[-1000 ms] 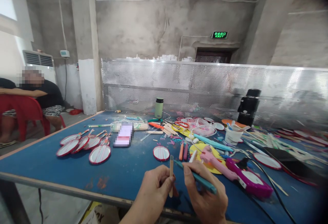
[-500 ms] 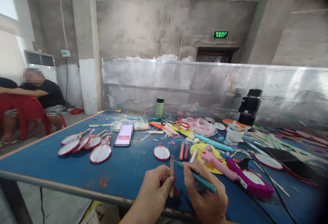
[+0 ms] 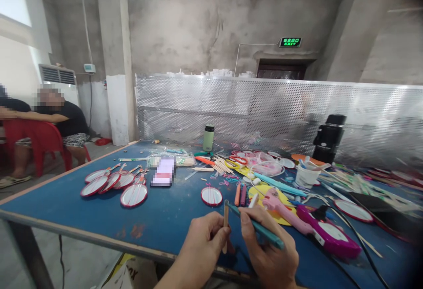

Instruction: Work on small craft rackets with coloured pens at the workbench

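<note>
Upright between the thumb and fingers of my left hand (image 3: 204, 239) is a flat wooden craft stick (image 3: 226, 214). My right hand (image 3: 272, 249) grips a teal pen-shaped tool (image 3: 268, 233), its thin end pointing left at the top of the stick. Whether that end touches the wood I cannot tell. Just beyond my hands lies a round white disc with a red rim (image 3: 211, 196). An orange stick (image 3: 237, 194) and a purple stick (image 3: 243, 195) lie beyond my right hand.
Several red-rimmed discs (image 3: 134, 195) and a phone (image 3: 163, 171) lie to the left. At the right are a pink glue gun (image 3: 279, 207), a magenta device (image 3: 330, 234) with cables, and a white cup (image 3: 306, 176). A green bottle (image 3: 208, 138) stands behind. One person (image 3: 72, 117) sits far left.
The whole view has shifted slightly to the right and up. The tool's thin end has come closer to the top of the stick. Both hands keep their holds.
</note>
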### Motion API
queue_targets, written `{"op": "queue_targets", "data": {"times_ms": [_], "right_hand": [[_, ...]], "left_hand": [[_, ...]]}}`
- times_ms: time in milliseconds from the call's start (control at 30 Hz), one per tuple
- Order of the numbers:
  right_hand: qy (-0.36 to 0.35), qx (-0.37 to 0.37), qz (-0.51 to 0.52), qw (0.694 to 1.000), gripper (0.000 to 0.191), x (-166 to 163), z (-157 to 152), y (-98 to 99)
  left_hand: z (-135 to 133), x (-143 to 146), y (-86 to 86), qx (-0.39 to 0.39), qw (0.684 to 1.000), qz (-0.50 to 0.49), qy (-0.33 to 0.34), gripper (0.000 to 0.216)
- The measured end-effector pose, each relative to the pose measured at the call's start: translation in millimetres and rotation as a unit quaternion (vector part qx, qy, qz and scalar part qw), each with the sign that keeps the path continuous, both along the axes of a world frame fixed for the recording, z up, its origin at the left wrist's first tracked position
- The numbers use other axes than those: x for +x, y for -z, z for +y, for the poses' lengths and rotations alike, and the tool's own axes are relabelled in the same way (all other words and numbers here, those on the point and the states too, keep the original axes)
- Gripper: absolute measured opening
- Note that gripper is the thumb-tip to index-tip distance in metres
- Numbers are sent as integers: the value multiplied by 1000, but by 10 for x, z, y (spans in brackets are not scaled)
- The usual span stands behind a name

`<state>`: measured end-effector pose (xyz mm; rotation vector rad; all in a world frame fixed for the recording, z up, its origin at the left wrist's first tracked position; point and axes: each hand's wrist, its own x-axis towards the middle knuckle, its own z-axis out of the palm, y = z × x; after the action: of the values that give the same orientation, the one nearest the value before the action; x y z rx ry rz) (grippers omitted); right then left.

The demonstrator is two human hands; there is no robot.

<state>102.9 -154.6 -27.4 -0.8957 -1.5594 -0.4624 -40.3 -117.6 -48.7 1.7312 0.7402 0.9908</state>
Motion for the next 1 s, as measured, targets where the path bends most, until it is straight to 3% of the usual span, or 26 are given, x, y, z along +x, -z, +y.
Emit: {"op": "queue_targets", "data": {"times_ms": [1000], "right_hand": [[1, 27, 1, 1000, 13, 12, 21, 16]], "left_hand": [[-30, -11, -5, 3, 1000, 13, -5, 30]]}}
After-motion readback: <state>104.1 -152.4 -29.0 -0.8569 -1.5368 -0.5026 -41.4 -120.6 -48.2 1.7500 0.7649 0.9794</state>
